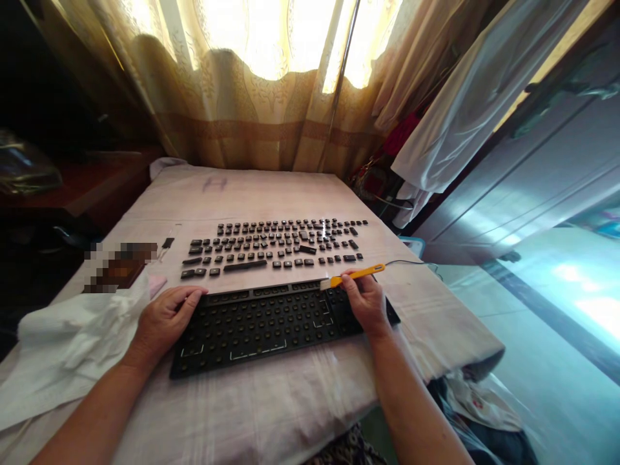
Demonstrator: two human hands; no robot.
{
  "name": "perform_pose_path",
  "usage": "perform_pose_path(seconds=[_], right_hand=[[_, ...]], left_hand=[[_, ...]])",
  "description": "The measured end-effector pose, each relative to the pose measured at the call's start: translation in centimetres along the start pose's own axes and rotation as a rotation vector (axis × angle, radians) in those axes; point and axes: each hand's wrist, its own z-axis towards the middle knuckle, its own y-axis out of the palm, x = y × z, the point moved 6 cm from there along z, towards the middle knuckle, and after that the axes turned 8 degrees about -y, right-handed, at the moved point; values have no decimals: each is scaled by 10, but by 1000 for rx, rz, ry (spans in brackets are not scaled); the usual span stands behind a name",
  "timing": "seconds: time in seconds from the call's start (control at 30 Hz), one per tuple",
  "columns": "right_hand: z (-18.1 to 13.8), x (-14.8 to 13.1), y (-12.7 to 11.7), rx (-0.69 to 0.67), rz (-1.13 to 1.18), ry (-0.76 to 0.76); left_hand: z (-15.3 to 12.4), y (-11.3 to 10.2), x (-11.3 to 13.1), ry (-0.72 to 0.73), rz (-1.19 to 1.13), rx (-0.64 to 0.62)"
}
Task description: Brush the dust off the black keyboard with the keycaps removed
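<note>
A black keyboard [261,326] with its keycaps off lies slightly slanted on the cloth-covered table. My left hand [167,316] is closed on its upper left corner, thumb along the top edge. Between the thumb and fingers of my right hand [367,302] is a small brush [361,273] with a yellow handle. Its pale bristles point left and meet the upper right part of the keyboard, near the top edge. Beyond the keyboard, loose black keycaps [254,245] are laid out in rows, with the long space bar keycap [245,265] in the nearest row.
A crumpled white cloth [87,329] lies on the left, beside a blurred-out brown item [123,265]. A small black piece [168,243] sits near it. A thin cable [409,261] runs off the table's right edge. Curtains [252,123] hang behind the table [271,190].
</note>
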Motion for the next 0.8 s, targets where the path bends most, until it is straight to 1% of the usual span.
perform_pose_path(seconds=[0.07,0.17,0.27,0.4,0.5,0.63,0.8], right_hand=[[-2,-4,2,-23,-35,-40],[-3,-9,3,-35,-74,-84],[-4,-10,5,-47,-92,-104],[-4,-10,10,-112,-109,-116],[-3,-8,11,-140,-131,-103],[-4,-6,12,-143,-142,-79],[-4,-1,11,-104,-59,-35]], left_hand=[[0,0,-1,-7,-2,0],[-1,1,-6,-65,-1,0],[-2,3,-11,-126,3,1],[-2,5,-17,-167,10,-3],[-1,6,-20,-171,0,-5],[-1,7,-21,-155,-5,-8],[-2,7,-21,-139,10,-8]])
